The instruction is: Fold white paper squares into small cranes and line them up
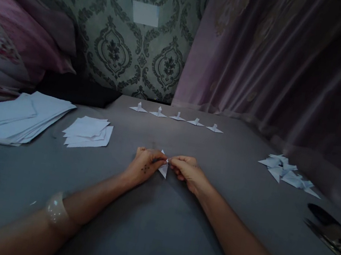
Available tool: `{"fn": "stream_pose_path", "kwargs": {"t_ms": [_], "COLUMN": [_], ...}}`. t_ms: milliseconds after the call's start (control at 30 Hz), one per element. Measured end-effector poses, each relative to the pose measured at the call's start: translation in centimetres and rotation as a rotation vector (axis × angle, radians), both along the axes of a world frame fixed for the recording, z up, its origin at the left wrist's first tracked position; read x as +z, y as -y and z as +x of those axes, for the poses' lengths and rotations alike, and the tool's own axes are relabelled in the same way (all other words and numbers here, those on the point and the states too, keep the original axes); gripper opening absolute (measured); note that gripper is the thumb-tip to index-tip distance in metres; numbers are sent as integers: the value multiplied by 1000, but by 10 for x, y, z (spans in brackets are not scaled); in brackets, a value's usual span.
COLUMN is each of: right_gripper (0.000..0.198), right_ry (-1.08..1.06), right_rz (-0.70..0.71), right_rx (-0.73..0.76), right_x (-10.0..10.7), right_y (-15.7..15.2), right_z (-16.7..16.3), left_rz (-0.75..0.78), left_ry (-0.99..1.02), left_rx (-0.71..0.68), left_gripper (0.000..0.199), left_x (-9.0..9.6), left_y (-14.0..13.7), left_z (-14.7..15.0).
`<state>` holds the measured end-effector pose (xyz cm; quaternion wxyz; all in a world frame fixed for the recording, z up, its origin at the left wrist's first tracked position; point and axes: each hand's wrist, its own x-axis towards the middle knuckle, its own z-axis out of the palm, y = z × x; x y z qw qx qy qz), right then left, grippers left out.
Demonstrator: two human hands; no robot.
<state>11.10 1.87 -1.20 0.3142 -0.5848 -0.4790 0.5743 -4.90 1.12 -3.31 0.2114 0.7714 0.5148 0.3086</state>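
Between my two hands is a small folded white paper piece (163,171), its pointed tips showing above and below my fingers. My left hand (146,163), with a pale bangle (58,212) on the forearm, pinches the paper from the left with thumb and index finger. From the other side, my right hand (187,171) pinches the paper near its upper middle, fingertips almost meeting those of the left. The fingers hide part of the folds.
Several folded paper figures (178,116) stand in a row at the table's back. More folded pieces (291,173) lie heaped at right, near scissors (332,230). At left are small paper squares (88,132) and a stack of larger sheets (16,118) on the grey table (153,237).
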Motion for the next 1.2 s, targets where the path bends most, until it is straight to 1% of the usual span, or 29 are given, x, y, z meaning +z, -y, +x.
{"fn": "stream_pose_path", "kwargs": {"t_ms": [100,267,500,633,733,833,967,1033,1200], "right_gripper": [11,14,18,18,13,6,15,17,14], "right_ry": [11,32,18,-10,-27,17,181,259,386], "right_rz": [-9,-38,-89,-77,-47,56,328,427,548], "right_rx": [6,27,8,22,21,24,84,111,172], "right_x": [0,3,6,3,1,-3,-12,-17,-19], "right_y": [-1,-3,-7,-7,-4,0,0,-2,0], "right_z": [0,0,2,3,6,10,13,13,11], "left_rz": [4,-11,-21,-51,-83,-99,-93,-86,-80], "left_ry": [0,19,74,143,185,202,216,220,190], "left_rx": [13,-15,-16,10,42,72,56,44,7], "left_gripper": [15,15,15,16,16,16,16,15,15], "left_x": [-1,0,3,5,6,6,4,3,4], "left_y": [0,0,0,0,0,0,-2,-2,-1], "left_z": [0,0,1,1,1,2,1,1,1]}}
